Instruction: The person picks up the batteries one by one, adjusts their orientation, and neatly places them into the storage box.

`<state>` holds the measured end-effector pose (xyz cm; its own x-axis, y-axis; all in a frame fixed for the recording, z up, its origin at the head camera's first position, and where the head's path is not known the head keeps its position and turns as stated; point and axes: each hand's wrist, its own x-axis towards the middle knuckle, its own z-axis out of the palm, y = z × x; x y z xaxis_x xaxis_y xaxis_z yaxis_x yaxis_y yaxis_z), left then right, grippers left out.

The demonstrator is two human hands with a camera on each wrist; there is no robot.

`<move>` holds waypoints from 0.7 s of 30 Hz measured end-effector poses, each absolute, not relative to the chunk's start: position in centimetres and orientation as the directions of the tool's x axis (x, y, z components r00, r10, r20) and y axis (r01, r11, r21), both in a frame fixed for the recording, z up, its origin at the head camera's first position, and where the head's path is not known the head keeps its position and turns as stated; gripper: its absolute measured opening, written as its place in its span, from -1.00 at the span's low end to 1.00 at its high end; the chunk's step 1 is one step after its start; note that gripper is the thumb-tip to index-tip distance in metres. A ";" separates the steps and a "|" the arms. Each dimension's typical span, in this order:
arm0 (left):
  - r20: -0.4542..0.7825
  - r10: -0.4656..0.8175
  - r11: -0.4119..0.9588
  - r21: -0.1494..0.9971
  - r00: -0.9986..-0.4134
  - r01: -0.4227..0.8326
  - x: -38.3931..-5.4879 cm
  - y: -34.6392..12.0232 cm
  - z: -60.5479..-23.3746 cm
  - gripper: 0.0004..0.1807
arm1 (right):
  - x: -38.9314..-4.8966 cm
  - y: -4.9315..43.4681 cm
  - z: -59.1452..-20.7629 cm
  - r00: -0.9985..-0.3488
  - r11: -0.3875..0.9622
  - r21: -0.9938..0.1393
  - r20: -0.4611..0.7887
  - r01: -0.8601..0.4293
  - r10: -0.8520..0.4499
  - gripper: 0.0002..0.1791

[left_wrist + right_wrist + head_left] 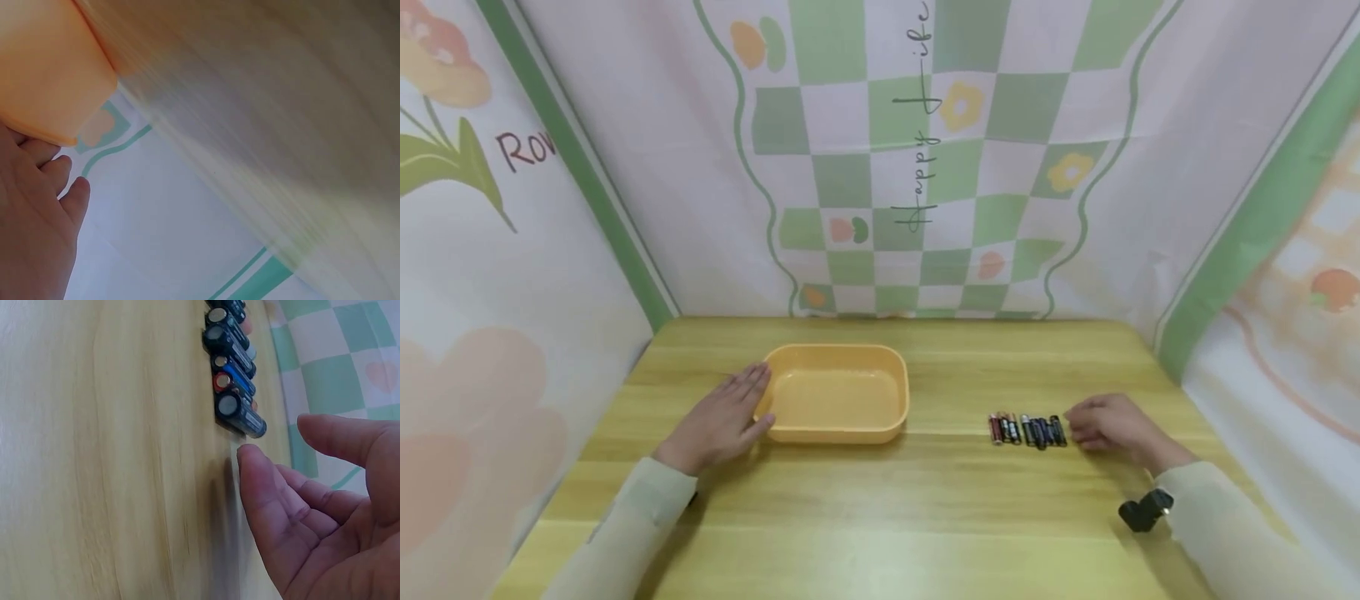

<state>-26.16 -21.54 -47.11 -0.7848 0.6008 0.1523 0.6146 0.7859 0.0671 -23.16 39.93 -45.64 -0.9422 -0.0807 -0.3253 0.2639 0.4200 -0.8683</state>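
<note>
A shallow yellow-orange plastic basin (842, 435) with rounded corners stands on the table, nothing lying inside it. My left hand (718, 421) rests against its left rim, fingers fairly straight; the left wrist view has these fingers (56, 169) along the basin's edge (56, 69). On the right, several batteries (1027, 430) lie side by side in a row, dark, red and blue ones among them. My right hand (1112, 429) is just right of the row. Seen from the right wrist, its thumb and forefinger are apart, with the fingertips close to the end battery (240, 414) and nothing held.
The wood-grain table (880, 517) has rounded far corners. A printed cloth (917, 183) with green and white checks hangs right behind it, with more printed cloth on both sides. A small black device (1146, 510) is strapped at the right wrist.
</note>
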 end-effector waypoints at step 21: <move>0.169 0.613 0.775 0.063 -0.772 0.629 -26.2 -20.1 -47.0 -0.13 | -23.7 38.3 -46.5 -0.941 0.574 -0.770 -0.338 0.280 0.006 -0.74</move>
<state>-26.24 -20.08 -46.98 -0.7720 0.6127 0.1691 0.6288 0.7750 0.0626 -23.71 38.28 -46.46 -0.9412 0.0055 -0.3379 0.2797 0.5738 -0.7698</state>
